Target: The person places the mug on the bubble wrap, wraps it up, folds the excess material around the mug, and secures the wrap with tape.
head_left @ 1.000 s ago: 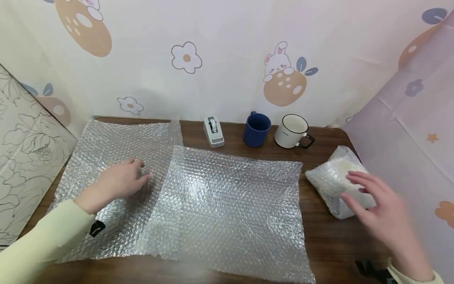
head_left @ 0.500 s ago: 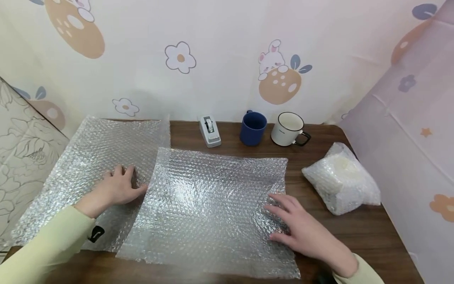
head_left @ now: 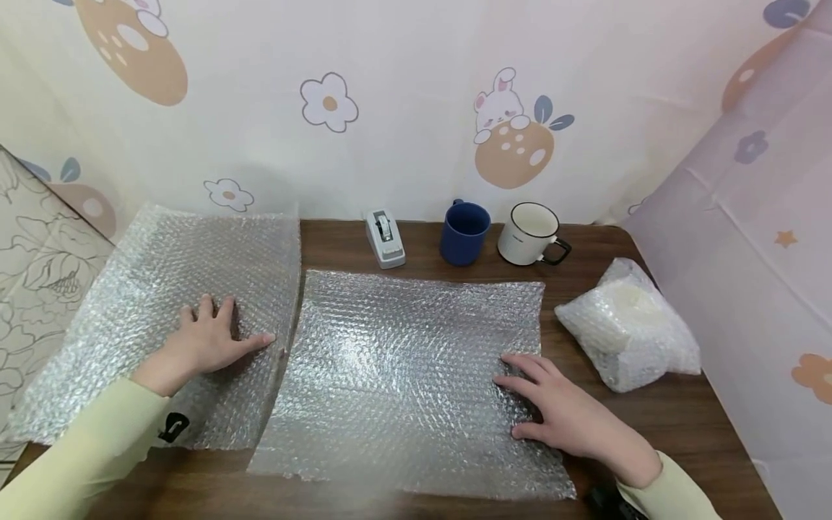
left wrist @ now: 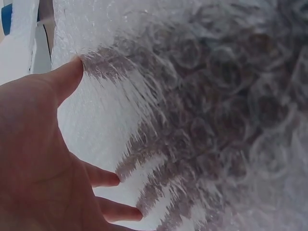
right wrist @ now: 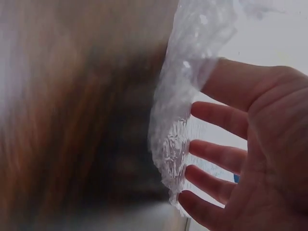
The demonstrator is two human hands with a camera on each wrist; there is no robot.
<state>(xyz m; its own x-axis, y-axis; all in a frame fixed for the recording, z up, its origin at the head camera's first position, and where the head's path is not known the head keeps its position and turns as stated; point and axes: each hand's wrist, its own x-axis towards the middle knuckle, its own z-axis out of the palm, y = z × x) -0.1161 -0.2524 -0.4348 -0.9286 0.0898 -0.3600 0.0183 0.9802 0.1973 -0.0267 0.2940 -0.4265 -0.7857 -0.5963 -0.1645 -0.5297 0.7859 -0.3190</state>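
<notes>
Two sheets of bubble wrap lie side by side on the dark wooden table in the head view. My left hand (head_left: pixel 201 347) rests with spread fingers on the left bubble wrap sheet (head_left: pixel 208 253), its thumb toward the sheet's right edge. On the right bubble wrap sheet (head_left: pixel 409 375), my right hand (head_left: pixel 562 408) touches the right side with its fingers extended and parted. In the left wrist view the fingertips of the left hand (left wrist: pixel 38 139) meet the bubbly surface. The right wrist view has the right hand (right wrist: pixel 260 139) with its fingertips along the sheet's edge.
At the back stand a white tape dispenser (head_left: pixel 386 240), a blue mug (head_left: pixel 464 233) and a white mug (head_left: pixel 529 235) with a black handle. A bubble-wrapped bundle (head_left: pixel 627 325) sits on the table (head_left: pixel 689 433) at right. A patterned curtain (head_left: pixel 403 108) closes off the back.
My right hand has come from beside the wrapped bundle onto the right sheet. The left sheet has shifted left under my left hand, and a narrow gap now shows where the sheets overlapped.
</notes>
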